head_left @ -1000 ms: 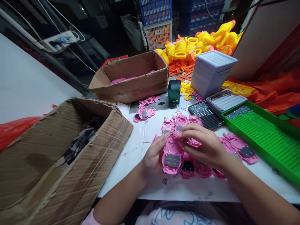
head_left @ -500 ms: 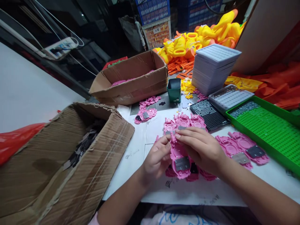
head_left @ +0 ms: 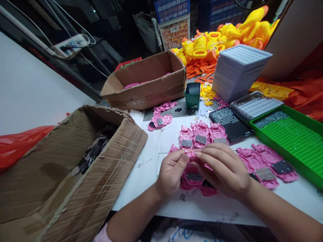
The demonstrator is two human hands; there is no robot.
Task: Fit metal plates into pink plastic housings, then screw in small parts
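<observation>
Between both hands is a pink plastic shell (head_left: pixel 192 155), tilted so that mostly its top end shows. My left hand (head_left: pixel 173 169) pinches its left side between thumb and fingers. My right hand (head_left: pixel 225 168) closes on the right side, its fingers covering much of the part. Under and in front of the hands lie more pink shells (head_left: pixel 194 177), some fitted with dark plates. Just beyond stands a row of pink shells (head_left: pixel 201 132) with grey metal plates. Further pink shells (head_left: pixel 262 164) lie right of my right hand.
Cardboard boxes stand at the left (head_left: pixel 106 188) and back (head_left: pixel 146 95). A green cup (head_left: pixel 192 95), a stack of white trays (head_left: pixel 237 74), a black tray (head_left: pixel 233 129) and a green tray (head_left: pixel 297 144) line the far and right side. Yellow toys (head_left: pixel 202 47) are heaped behind.
The shell in my hands has tipped, so its plated face no longer shows clearly. My fingers have drawn in around its top end. The whole view has shifted slightly.
</observation>
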